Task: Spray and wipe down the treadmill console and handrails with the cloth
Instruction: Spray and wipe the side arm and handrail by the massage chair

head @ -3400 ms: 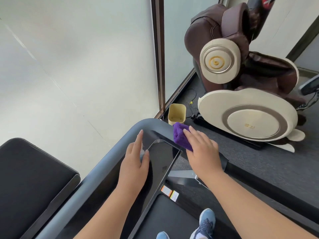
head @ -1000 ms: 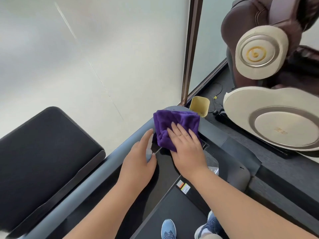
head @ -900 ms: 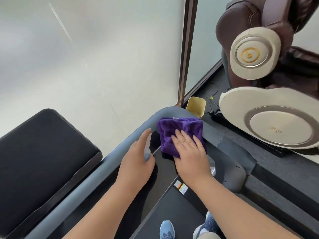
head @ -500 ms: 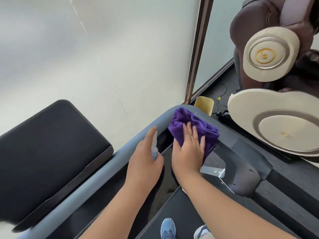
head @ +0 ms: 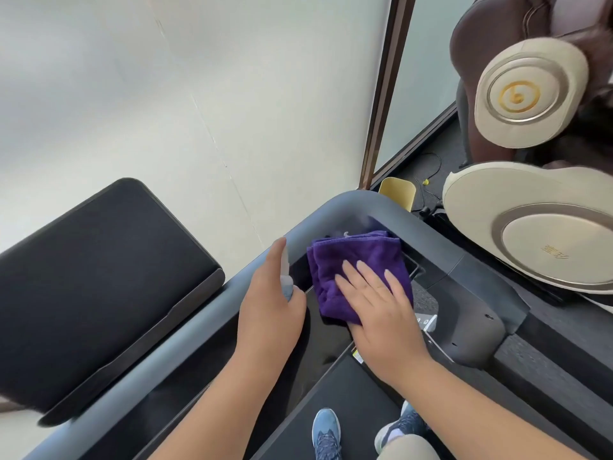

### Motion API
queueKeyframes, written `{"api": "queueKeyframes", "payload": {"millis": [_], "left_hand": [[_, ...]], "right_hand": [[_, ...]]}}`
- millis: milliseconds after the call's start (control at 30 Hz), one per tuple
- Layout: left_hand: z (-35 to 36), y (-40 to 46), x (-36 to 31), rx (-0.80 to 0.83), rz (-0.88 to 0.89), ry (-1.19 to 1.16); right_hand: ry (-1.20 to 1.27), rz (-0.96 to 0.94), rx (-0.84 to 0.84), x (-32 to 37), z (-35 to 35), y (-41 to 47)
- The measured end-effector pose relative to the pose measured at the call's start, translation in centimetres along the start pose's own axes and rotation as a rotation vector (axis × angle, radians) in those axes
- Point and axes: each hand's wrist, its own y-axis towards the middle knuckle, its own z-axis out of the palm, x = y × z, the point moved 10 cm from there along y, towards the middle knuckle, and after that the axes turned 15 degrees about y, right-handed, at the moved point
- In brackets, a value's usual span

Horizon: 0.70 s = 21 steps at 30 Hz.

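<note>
My right hand point(head: 381, 313) lies flat on the purple cloth point(head: 358, 270), fingers straight and spread, pressing it down onto the dark console point(head: 318, 340) of the treadmill. The cloth is folded into a rough square, and its far edge sits close under the bend of the grey handrail point(head: 348, 204) at 12 o'clock from my hand.

My left hand point(head: 268, 310) is just beside the cloth, at 9 o'clock from it, curled around a small spray bottle point(head: 286, 280) — only its pale nozzle and grey-blue collar show between thumb and forefinger. The forefinger is stretched out along the nozzle, pointing toward the rail. The bottle's body is hidden in my palm.

The handrail runs from the lower left up to the bend, then down toward 4 o'clock, where it meets a dark grey upright cover point(head: 477, 333). A black padded bench point(head: 99, 287) stands at 9 o'clock, beyond the rail. At 1 o'clock, on the floor past the rail, sits a small yellow bin point(head: 398, 190), and further to the right a brown and cream massage chair point(head: 530, 161). My blue shoes point(head: 326, 433) stand on the belt point(head: 351, 386) at 6 o'clock.
</note>
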Motion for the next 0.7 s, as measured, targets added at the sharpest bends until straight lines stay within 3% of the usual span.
{"api": "queueKeyframes", "payload": {"millis": [133, 267, 367, 467, 567, 700], "left_hand": [[-0.2, 0.2, -1.1, 0.004, 0.01, 0.029], [-1.4, -0.2, -0.7, -0.014, -0.008, 0.021], [-2.4, -0.7, 0.2, -0.044, -0.023, 0.019], [-3.2, -0.7, 0.9, -0.07, -0.021, 0.017], [-4.0, -0.7, 1.4, -0.111, -0.007, -0.018], [-3.1, -1.0, 1.6, -0.045, 0.003, -0.001]], "right_hand": [[-0.006, 0.33, -0.167, -3.3, -1.3, -0.4], [0.05, 0.504, -0.27, -2.4, -1.2, 3.5], [0.214, 0.435, -0.209, 0.3, -0.2, 9.2], [0.149, 0.196, -0.069, 5.0, 1.6, 13.3], [0.047, 0.01, 0.043, 8.4, 4.1, 10.6], [0.158, -0.025, 0.067, 7.2, 3.8, 2.8]]}}
